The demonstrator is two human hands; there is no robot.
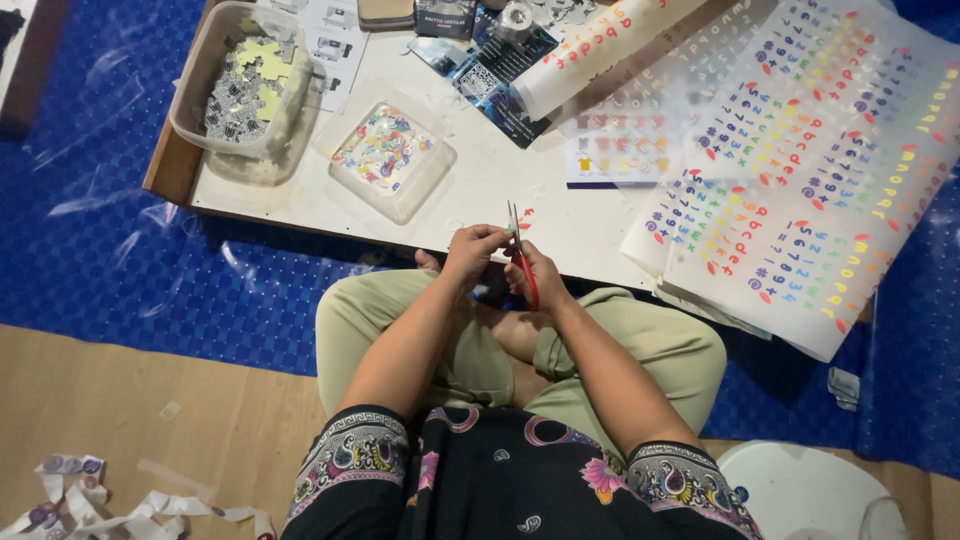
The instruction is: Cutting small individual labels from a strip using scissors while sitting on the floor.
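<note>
My right hand point(537, 280) grips red-handled scissors point(519, 258), blades pointing up and slightly open near the low table's front edge. My left hand point(470, 252) pinches a small piece of sticker film right beside the blades; the piece is too small to make out. Both hands are held together above my crossed legs in khaki trousers. A large translucent sheet printed with rows of colourful letters and numbers point(810, 170) lies unrolled on the table to the right.
A low white table point(480, 180) carries a clear tub of cut pieces point(245, 90), a shallow clear tray of coloured cutouts point(385, 150), a rolled sheet point(600, 45) and printed cards. Blue mat point(120, 250) covers the floor; paper scraps point(90, 500) lie bottom left; white round object point(800, 490) bottom right.
</note>
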